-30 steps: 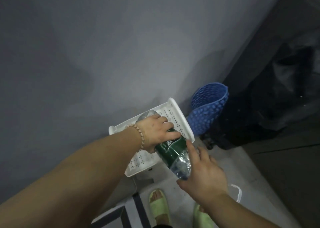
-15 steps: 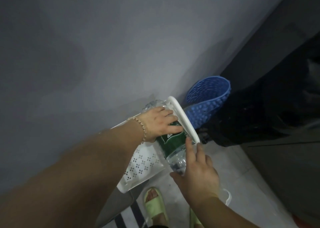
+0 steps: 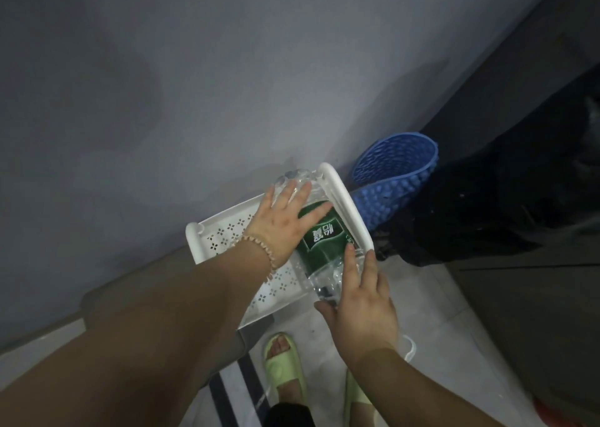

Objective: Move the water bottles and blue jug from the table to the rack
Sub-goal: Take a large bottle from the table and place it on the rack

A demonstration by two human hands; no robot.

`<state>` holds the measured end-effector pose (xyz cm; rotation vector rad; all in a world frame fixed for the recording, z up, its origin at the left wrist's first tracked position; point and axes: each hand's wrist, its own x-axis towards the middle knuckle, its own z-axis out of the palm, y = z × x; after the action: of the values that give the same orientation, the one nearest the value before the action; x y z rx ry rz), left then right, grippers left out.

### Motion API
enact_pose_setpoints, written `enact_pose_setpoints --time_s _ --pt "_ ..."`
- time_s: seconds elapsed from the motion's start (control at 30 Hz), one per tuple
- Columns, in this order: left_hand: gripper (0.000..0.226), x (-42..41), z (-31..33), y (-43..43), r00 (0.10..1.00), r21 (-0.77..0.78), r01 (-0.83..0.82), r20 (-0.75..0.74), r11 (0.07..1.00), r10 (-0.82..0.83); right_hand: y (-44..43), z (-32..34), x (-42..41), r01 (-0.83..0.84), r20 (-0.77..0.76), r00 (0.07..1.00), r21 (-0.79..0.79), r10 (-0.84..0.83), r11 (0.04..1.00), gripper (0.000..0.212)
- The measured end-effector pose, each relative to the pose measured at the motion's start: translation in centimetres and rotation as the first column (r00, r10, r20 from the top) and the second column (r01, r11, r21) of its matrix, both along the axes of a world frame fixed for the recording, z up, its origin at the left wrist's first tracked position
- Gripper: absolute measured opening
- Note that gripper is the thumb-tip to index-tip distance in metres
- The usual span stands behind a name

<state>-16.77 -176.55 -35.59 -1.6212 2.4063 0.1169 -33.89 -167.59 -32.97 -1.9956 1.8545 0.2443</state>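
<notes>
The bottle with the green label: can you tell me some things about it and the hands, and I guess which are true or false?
1. The water bottle lies on its side on the white rack. True.
2. The left hand wears a bead bracelet. True.
3. The right hand is far from the bottle. False: its fingers touch the bottle's near end.
4. The blue basket sits on the rack. False: it stands beside the rack.

One water bottle (image 3: 319, 238) lies at the centre of the frame on one white rack (image 3: 224, 231). Two hands (image 3: 285, 222) (image 3: 363, 306) touch it. One blue basket (image 3: 394, 173) sits centre right, two green slippers (image 3: 285, 371) at the bottom.
</notes>
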Motion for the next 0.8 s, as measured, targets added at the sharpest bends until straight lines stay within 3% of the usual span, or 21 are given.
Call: enact_pose_setpoints --time_s 0.1,0.2,0.37,0.57,0.8 --pt "0.112 -1.4 0.8 2.0 0.97 0.11 -0.224 -0.074 0.968 0.233 -0.3 0.0 -0.2 0.005 -0.033 0.999 0.031 -0.004 0.999 0.109" --pt "0.109 -3.7 2.4 4.7 0.863 0.274 -0.428 -0.16 0.861 0.479 -1.3 0.3 -1.1 0.007 -0.043 0.999 0.084 -0.003 0.996 0.109" --pt "0.097 -7.6 5.2 9.1 0.873 0.356 -0.416 -0.101 0.837 0.477 -2.0 2.3 -3.1 -0.075 0.006 0.997 0.103 0.075 0.992 0.111" --pt "0.096 -11.5 10.4 12.0 0.831 0.216 -0.532 -0.054 0.819 0.554 -0.1 6.7 -7.7 -0.318 0.064 0.944 -0.086 0.323 0.944 0.098" --pt "0.088 -21.5 18.3 20.7 0.731 -0.118 -0.682 -0.13 0.722 0.67 4.4 14.7 -16.3 -0.541 0.061 0.798 -0.364 0.599 0.758 0.091"
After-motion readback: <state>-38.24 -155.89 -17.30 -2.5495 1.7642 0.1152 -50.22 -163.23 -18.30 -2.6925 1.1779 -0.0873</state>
